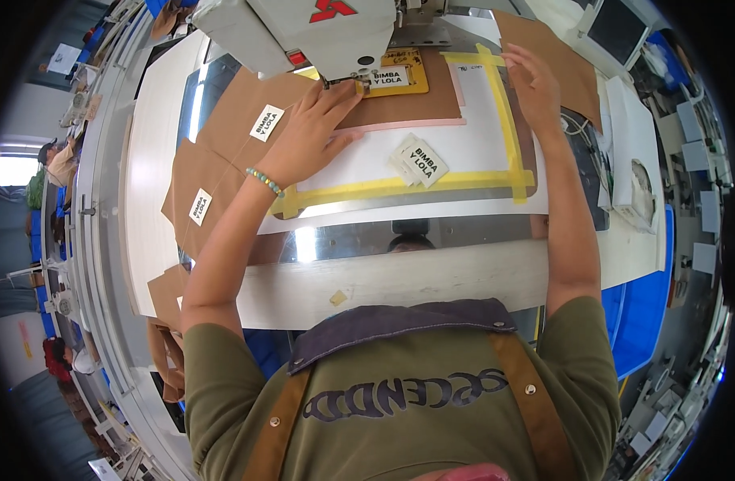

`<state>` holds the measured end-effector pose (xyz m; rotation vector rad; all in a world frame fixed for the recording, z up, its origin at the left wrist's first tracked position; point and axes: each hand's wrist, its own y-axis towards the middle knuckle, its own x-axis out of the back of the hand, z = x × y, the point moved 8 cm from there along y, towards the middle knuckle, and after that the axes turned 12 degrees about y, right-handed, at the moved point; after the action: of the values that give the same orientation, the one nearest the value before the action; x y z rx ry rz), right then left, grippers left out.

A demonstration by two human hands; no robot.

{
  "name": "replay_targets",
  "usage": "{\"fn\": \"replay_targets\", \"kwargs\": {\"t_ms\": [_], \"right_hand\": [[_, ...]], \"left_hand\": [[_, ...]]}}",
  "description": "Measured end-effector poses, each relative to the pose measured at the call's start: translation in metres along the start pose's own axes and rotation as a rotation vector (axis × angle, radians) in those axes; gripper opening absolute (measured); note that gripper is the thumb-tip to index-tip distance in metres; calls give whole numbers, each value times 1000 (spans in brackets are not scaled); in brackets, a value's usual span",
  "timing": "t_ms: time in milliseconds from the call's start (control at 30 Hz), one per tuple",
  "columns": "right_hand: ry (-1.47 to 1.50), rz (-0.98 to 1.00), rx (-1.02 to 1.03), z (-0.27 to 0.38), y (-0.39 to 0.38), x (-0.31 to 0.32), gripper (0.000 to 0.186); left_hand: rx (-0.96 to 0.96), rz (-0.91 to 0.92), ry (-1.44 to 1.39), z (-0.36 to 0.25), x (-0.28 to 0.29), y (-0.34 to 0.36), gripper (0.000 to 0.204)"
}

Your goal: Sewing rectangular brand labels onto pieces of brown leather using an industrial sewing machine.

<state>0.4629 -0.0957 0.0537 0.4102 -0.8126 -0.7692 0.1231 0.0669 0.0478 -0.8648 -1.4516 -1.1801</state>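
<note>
My left hand (307,136) lies with its fingers stretched out by the yellow clamp frame (420,80) under the sewing machine head (291,36). Its fingertips touch the frame's left end, close to the needle area, which is partly hidden. Inside the frame sits a white printed label, over a brown panel (444,108) with pink strips along its edges. My right hand (534,84) is raised beside the yellow tape border (508,120), its fingers loosely bent and apart, with nothing seen in them. Between my hands, a small stack of white labels (424,163) rests on the white sheet (351,168).
Brown panels with labels (223,160) overlap at the left. Another brown sheet (548,60) lies far right, near a screen (618,28). An open white box (634,188) and cables stand at the right, with a blue bin (640,297) below. A scrap (338,298) lies near the front edge.
</note>
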Motion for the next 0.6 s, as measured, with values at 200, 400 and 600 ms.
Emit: {"fn": "replay_targets", "kwargs": {"t_ms": [200,400,600], "right_hand": [[104,-4,-59,-29,8,7,25],[68,14,-68,-38,13,10,24],[31,45,-51,-36,10,5,25]], "left_hand": [[-45,-26,8,1,-12,24,54],[-66,-3,-118,-7,-12,42,45],[-66,-36,-105,-7,-12,42,43]]}}
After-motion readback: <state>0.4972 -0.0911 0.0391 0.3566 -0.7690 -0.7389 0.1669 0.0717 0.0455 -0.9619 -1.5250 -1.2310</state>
